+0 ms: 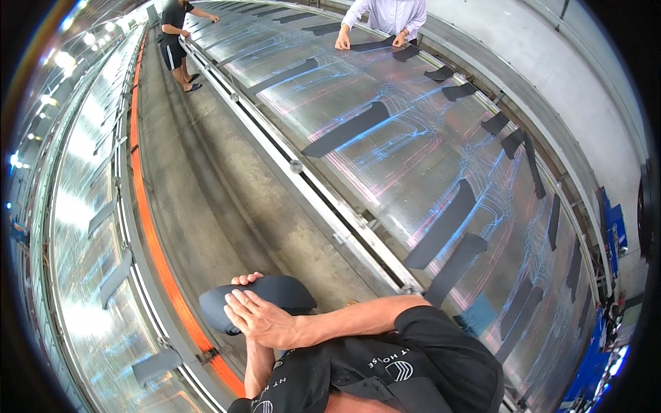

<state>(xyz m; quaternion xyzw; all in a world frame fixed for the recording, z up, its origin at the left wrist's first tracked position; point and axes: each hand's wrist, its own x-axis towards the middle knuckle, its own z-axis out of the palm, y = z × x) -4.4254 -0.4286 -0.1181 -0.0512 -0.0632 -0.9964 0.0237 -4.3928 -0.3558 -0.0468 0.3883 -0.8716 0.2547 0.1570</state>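
Note:
A bundle of dark grey, limp, cut sheet pieces (286, 290) drapes in a curve in front of my body, above the aisle floor. My left hand (246, 279) holds it from beneath; only its fingertips show over the far edge, and the rest is hidden. Across the bundle's near side lies my right hand (258, 318), its fingers stretched out and flat. Single dark grey pieces lie on the long table to my right, the nearest being one strip (456, 267) and another strip (444, 224) just beyond it.
The long table (413, 165) carries blue and pink printed outlines and a metal rail (296, 166) along its edge. A teal patch (478, 313) lies near my right elbow. Left of the aisle (206, 186) run an orange strip (155, 241) and another table (82, 275). Two people work farther off.

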